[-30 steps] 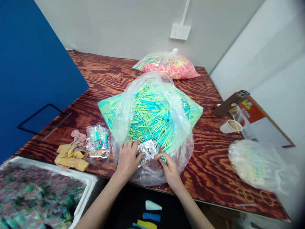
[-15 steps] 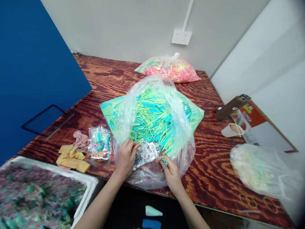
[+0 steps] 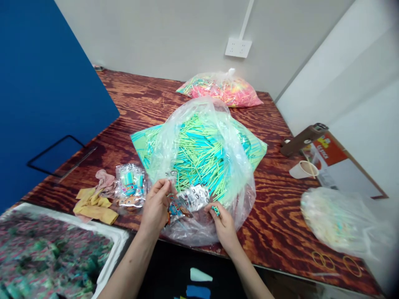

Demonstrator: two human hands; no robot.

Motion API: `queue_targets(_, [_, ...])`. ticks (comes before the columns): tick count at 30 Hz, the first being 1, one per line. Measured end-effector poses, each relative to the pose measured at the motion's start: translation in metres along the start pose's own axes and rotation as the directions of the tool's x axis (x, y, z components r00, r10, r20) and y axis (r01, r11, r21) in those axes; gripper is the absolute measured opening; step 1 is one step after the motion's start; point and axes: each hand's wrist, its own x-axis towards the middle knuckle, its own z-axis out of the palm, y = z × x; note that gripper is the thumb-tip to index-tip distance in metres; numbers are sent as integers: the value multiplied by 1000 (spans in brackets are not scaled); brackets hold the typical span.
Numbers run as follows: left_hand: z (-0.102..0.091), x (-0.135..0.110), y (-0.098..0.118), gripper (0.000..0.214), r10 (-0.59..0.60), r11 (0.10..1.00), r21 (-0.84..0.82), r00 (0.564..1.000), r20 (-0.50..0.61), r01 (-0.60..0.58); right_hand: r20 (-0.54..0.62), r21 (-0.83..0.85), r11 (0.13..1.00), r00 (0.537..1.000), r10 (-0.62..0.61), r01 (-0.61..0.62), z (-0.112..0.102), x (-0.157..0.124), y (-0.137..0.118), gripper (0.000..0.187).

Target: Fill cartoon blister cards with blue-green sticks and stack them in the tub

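A large clear plastic bag [image 3: 237, 195] stands open in the middle, full of thin green and blue sticks [image 3: 199, 153]. My left hand [image 3: 156, 203] is closed at the bag's near left edge, its thumb and finger pinching a small clear printed pouch [image 3: 171, 177]. Another silvery printed pouch [image 3: 195, 197] lies on the near rim between my hands. My right hand [image 3: 225, 226] is closed round a small bundle of sticks [image 3: 215, 210], whose green and blue ends show. Filled pouches [image 3: 130, 189] with a cartoon print lie left of the bag.
Yellow and pink cloths [image 3: 96, 205] lie at the left, above a white-rimmed box [image 3: 120, 238] of coloured pieces. A tied bag of pink sticks [image 3: 224, 89] rests at the back. At right are a paper cup [image 3: 301, 170], a brown cylinder [image 3: 302, 139], a clear bag [image 3: 330, 220] and rubber bands [image 3: 324, 261].
My left hand has moved left and slightly up, drawing a small pouch away from the one between my hands. My right hand has stayed in place with its bundle.
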Motion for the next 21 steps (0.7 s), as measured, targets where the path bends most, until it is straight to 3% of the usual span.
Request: queue_targets(21, [-7,-8,-27,27,38,985,164,998,43,-45,-12,-29,1000,1000,-7,7,0,0,1,19])
